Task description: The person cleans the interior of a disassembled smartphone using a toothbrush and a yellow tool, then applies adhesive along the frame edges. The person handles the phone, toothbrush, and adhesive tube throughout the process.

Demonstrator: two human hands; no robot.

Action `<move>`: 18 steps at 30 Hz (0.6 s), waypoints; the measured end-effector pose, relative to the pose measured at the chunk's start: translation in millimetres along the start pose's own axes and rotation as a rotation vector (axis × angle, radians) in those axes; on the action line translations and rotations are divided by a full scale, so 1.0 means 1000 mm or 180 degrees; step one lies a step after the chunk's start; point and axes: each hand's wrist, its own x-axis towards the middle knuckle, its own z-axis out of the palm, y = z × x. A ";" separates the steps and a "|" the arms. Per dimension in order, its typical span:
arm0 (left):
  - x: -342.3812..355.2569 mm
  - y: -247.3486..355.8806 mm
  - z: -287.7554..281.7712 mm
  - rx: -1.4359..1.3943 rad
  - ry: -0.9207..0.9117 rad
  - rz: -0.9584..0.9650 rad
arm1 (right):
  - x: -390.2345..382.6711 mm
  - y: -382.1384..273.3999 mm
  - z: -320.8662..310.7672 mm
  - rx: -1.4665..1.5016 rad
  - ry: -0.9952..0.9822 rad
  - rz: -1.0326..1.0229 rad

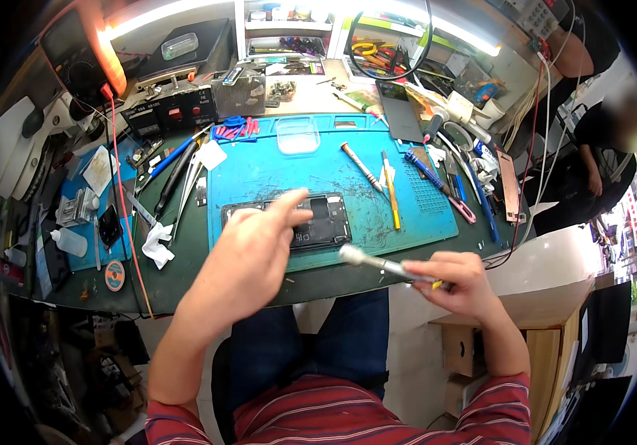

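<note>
A black opened phone [309,236] lies on the blue work mat [259,167], its inner parts showing. My left hand [255,241] hovers over its left part and hides much of it. A finger or two stretch out to the right, and nothing shows in that hand; its other fingers are partly hidden. To the right of the phone, past the mat's front edge, my right hand [455,283] grips a small brush [383,264] with a pale tip and a metal shank. The tip points left toward the phone's corner. Yellow shows at the handle beside my fingers.
On the mat lie a striped screwdriver [363,167], a yellow pen-like tool [392,200] and a clear plastic tray [297,136]. A dark flat panel [400,111] leans behind. Tweezers, a crumpled tissue [158,245] and a solder spool [114,275] are left. Another person sits far right.
</note>
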 end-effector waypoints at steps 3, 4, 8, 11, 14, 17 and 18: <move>0.003 0.003 -0.019 -0.0656 0.0236 -0.0686 | -0.008 -0.004 0.011 -0.0521 0.0449 0.0092; -0.001 -0.003 -0.022 -0.0613 0.0361 -0.0604 | -0.013 -0.006 0.017 -0.0665 0.0568 0.0163; -0.017 -0.014 -0.034 0.0274 0.0064 -0.0110 | -0.020 -0.018 0.048 -0.0880 0.0771 0.0319; -0.021 -0.014 -0.033 0.0443 -0.0308 -0.0108 | -0.016 -0.033 0.068 -0.0988 0.0744 0.0189; -0.019 -0.013 -0.035 0.0494 -0.0475 -0.0148 | -0.001 -0.050 0.083 -0.0453 0.0331 -0.0019; -0.016 -0.019 -0.036 0.0440 -0.0507 -0.0133 | 0.005 -0.058 0.084 -0.0029 0.0443 -0.0200; -0.017 -0.020 -0.038 0.0406 -0.0513 -0.0163 | 0.005 -0.059 0.081 -0.0202 0.0570 -0.0088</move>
